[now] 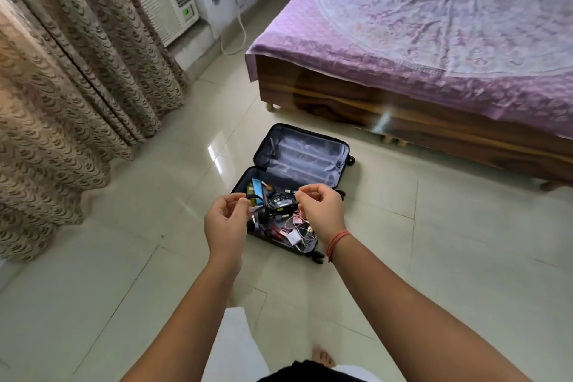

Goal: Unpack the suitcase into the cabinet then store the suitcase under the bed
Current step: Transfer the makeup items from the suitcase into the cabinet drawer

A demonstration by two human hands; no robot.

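Head view: we see suitcase [305, 153] open flat on the floor, frame centre, its lower half full of cables and small items.
left hand [228, 220]: fingers curled, pinching dark cable [251, 196] above the case.
right hand [321, 211]: pinching small white piece [294, 192]; we can't tell what.
bed [434, 40]: upper right.

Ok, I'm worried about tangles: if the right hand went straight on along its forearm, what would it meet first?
Probably the loose wires in the packed half of the suitcase, beyond the right hand, which pinches a cable; its height above is unclear.
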